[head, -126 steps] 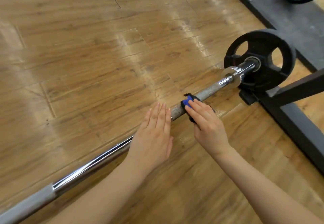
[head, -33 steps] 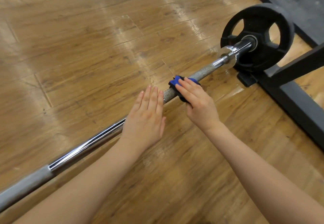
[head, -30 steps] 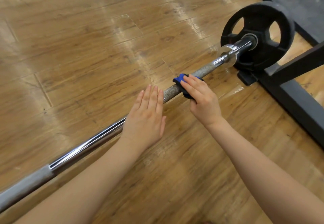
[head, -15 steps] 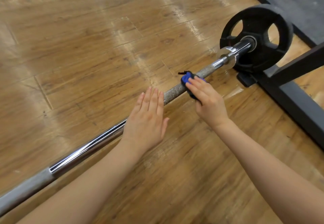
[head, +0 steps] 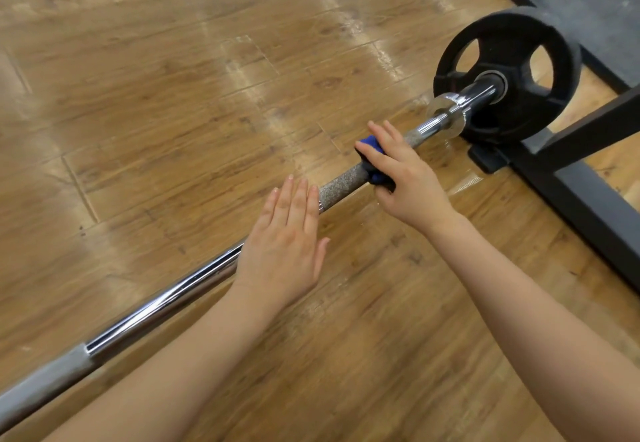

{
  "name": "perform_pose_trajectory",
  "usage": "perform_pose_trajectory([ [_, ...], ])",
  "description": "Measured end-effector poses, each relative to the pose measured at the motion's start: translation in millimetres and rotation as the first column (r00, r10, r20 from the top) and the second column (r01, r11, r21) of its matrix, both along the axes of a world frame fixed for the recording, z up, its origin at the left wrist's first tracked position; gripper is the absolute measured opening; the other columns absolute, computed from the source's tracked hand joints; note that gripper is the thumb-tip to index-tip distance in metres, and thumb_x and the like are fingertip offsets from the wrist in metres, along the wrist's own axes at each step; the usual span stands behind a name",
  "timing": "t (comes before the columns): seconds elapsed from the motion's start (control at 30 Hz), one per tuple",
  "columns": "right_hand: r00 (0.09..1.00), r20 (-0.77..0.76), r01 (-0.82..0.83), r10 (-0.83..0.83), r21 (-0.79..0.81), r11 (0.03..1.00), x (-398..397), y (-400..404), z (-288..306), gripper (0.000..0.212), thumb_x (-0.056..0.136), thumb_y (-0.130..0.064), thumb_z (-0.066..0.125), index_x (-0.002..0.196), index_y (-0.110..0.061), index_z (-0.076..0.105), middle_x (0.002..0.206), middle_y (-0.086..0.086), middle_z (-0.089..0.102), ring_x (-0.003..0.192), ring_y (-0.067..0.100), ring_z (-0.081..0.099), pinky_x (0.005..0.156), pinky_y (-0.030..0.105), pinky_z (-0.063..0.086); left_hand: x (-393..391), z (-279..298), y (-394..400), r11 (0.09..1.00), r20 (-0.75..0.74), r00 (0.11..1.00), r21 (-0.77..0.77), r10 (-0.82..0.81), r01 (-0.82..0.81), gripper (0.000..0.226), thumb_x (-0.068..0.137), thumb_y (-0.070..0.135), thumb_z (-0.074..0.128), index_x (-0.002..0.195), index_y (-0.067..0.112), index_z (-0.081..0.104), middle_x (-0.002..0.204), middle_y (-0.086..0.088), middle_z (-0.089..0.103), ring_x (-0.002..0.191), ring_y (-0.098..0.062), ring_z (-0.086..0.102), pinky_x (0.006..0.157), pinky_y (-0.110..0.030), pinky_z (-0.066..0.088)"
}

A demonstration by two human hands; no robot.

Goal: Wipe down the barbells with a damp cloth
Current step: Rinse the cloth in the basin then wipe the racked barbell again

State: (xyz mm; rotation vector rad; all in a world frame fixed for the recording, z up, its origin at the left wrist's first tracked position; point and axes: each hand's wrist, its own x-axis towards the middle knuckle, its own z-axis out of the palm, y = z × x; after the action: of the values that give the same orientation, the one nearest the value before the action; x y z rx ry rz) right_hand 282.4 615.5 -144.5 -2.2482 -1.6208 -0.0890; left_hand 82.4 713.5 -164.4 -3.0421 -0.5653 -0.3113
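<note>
Evidently the right hand (head: 408, 183), wrapped around the small blue damp cloth (head: 375, 164) on the long steel barbell (head: 341, 187), has slid it outward along the rough grey knurled section toward the round black weight plate (head: 507, 73) within the last half-second, so wiping of this end is progressing. The left hand (head: 285, 244) stays flat with fingers straight, pressing the smooth chrome shaft, which lies on the glossy wooden floor (head: 173, 95).

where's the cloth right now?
Head view, right of centre: the blue cloth sits on the barbell's rough grip section under the right hand, short of the black weight plate.
</note>
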Motion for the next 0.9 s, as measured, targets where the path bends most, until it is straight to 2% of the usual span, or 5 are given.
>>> perform_pose_trajectory([
  [0.27, 0.994, 0.085, -0.082, 0.072, 0.117, 0.99, -24, -18, -20, 0.045, 0.079, 0.003, 0.045, 0.12, 0.007, 0.061, 0.128, 0.019, 0.058, 0.124, 0.031, 0.048, 0.11, 0.032, 0.033, 0, 1, -1, 1.0, -0.001, 1.0, 0.008, 0.007, -0.007, 0.068, 0.09, 0.039, 0.034, 0.136, -0.009, 0.042, 0.138, -0.027, 0.048, 0.132, -0.04, 0.042, 0.11, -0.046, 0.025],
  [0.43, 0.989, 0.067, 0.103, -0.132, 0.323, 0.941, -24, -7, -8, 0.043, 0.078, 0.004, 0.044, 0.116, 0.007, 0.063, 0.121, 0.022, 0.061, 0.118, 0.028, 0.052, 0.108, 0.028, 0.035, 0, 0, 0, 1.0, -0.001, 1.0, 0.011, 0.002, -0.002, 0.068, 0.089, 0.039, 0.034, 0.136, -0.009, 0.043, 0.138, -0.026, 0.048, 0.132, -0.04, 0.042, 0.11, -0.046, 0.024],
  [0.57, 0.978, 0.171, -0.156, 0.123, 0.199, 0.968, -30, -6, -23, 0.043, 0.078, 0.01, 0.042, 0.116, 0.007, 0.063, 0.122, 0.021, 0.061, 0.119, 0.032, 0.052, 0.103, 0.04, 0.041, -1, 1, 0, 1.0, -0.005, 1.0, 0.01, -0.012, 0.012, 0.068, 0.089, 0.039, 0.034, 0.137, -0.009, 0.042, 0.138, -0.027, 0.047, 0.133, -0.039, 0.042, 0.11, -0.046, 0.025],
  [0.8, 0.937, 0.097, 0.314, -0.335, 0.184, 0.931, 23, -8, -17, 0.051, 0.071, 0.009, 0.049, 0.12, 0.003, 0.062, 0.124, 0.019, 0.061, 0.119, 0.032, 0.055, 0.11, 0.019, 0.026, -2, 1, 0, 1.0, -0.013, 1.0, 0.014, -0.015, 0.015, 0.068, 0.091, 0.039, 0.032, 0.137, -0.01, 0.041, 0.139, -0.027, 0.046, 0.134, -0.04, 0.04, 0.111, -0.046, 0.023],
  [0.9, 0.967, 0.105, 0.205, -0.234, 0.234, 0.951, -3, -2, -21, 0.045, 0.075, 0.001, 0.042, 0.114, 0.006, 0.065, 0.121, 0.022, 0.062, 0.115, 0.032, 0.057, 0.108, 0.023, 0.03, -1, 0, 1, 1.0, -0.012, 1.0, 0.015, -0.014, 0.014, 0.069, 0.091, 0.04, 0.032, 0.137, -0.01, 0.04, 0.139, -0.027, 0.046, 0.134, -0.04, 0.039, 0.111, -0.046, 0.023],
])
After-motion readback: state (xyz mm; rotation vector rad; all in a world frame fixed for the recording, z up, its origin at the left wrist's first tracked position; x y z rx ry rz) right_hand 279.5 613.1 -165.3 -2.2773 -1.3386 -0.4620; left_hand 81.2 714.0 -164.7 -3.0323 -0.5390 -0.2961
